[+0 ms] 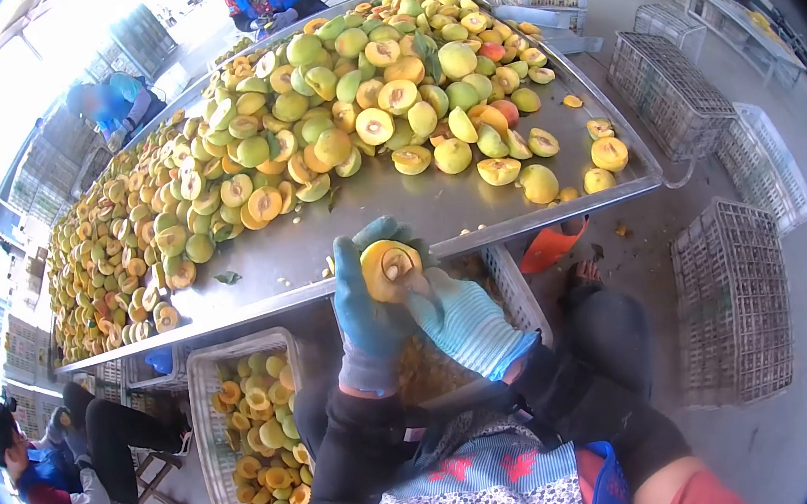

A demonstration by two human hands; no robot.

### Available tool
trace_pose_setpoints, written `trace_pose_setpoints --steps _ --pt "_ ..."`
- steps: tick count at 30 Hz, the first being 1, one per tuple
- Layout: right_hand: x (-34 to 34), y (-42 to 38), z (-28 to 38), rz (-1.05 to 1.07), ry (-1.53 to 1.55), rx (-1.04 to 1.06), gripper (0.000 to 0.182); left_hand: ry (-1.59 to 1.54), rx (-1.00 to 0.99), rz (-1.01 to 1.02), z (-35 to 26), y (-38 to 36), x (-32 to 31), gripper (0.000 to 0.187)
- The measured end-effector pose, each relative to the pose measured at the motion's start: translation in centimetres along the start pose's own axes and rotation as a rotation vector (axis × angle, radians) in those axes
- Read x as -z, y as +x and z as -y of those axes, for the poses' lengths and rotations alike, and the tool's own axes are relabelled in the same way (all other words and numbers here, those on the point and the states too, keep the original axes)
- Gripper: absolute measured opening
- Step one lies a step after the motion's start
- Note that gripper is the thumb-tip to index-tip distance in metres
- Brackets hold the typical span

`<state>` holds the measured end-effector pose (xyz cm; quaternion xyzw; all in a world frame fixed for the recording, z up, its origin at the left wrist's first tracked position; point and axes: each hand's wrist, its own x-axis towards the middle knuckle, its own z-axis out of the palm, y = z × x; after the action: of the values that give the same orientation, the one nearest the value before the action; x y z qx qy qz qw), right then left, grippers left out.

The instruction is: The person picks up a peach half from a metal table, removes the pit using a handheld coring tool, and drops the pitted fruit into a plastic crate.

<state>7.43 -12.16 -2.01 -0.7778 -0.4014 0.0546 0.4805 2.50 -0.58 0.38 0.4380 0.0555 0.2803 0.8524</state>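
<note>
In my gloved left hand point(361, 302) lies a halved yellow peach point(379, 258), cut face up, with the fingers closed round its far side. A pit shows in the middle of the cut face, with a curved line around it. My right hand point(471, 322), in a light-blue ribbed glove, is closed with its fingertips against the near side of the peach. Whatever the right fingers grip is hidden or too small to name. Both hands are above my lap, just in front of the metal table's point(320, 230) near edge.
Halved peaches point(316, 112) are heaped on the table. A crate of peach halves point(204, 417) stands at my left; another crate point(521, 288) sits under my hands. Plastic crates point(732, 302) stand at the right. A seated co-worker point(58, 476) is at the left; others are beyond the table.
</note>
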Motion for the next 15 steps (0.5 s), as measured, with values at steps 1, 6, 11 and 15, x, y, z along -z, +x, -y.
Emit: trace_pose_setpoints --steps 1,6,11,15 --pt "-0.6 -0.2 -0.4 -0.008 -0.015 0.045 0.033 -0.043 0.012 -0.037 -0.1 -0.1 0.1 0.055" --pt "-1.7 -0.4 0.6 0.0 0.152 -0.037 0.032 -0.088 -0.063 -0.098 0.2 -0.2 1.2 0.047" --pt "-2.5 -0.5 1.3 0.096 0.434 -0.124 0.033 -0.128 -0.065 -0.186 0.0 -0.5 1.1 0.038" --pt "-2.1 -0.5 1.7 0.193 0.366 -0.128 0.034 0.014 -0.071 -0.231 0.0 -0.2 2.3 0.039"
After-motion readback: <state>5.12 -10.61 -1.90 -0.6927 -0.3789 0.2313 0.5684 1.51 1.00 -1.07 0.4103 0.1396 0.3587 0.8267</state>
